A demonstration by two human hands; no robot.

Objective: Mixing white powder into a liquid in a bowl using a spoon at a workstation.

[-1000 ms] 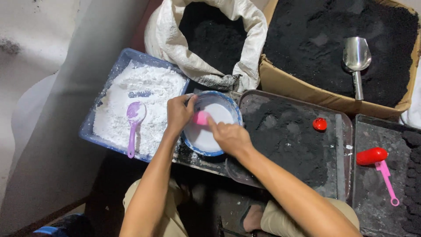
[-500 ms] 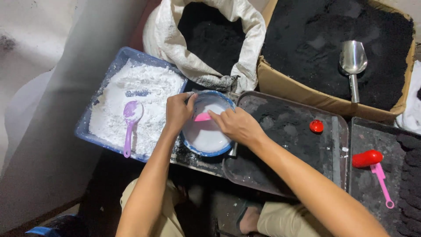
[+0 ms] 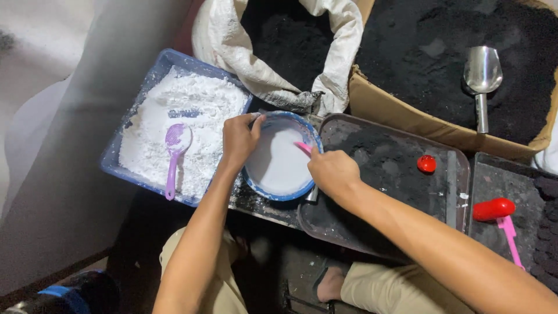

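Note:
A blue-rimmed bowl (image 3: 256,180) holds smooth white liquid. My left hand (image 3: 239,138) grips its far left rim, thumb over the edge. My right hand (image 3: 332,172) is closed on a pink spoon (image 3: 303,147) whose tip dips into the white liquid at the bowl's right side. The bowl rests on a dark metal surface between a blue tray and a black tray.
A blue tray (image 3: 156,70) of white powder with a purple spoon (image 3: 174,152) lies left. A black-dusted tray (image 3: 383,168) with a red cap (image 3: 426,164) lies right. Behind stand a white sack (image 3: 232,46) and a cardboard box (image 3: 401,119) of black powder with a metal scoop (image 3: 481,81). A red-and-pink tool (image 3: 500,218) lies far right.
My right hand has swung the pink spoon from the bowl's middle-left to its right side. My left hand stays on the rim.

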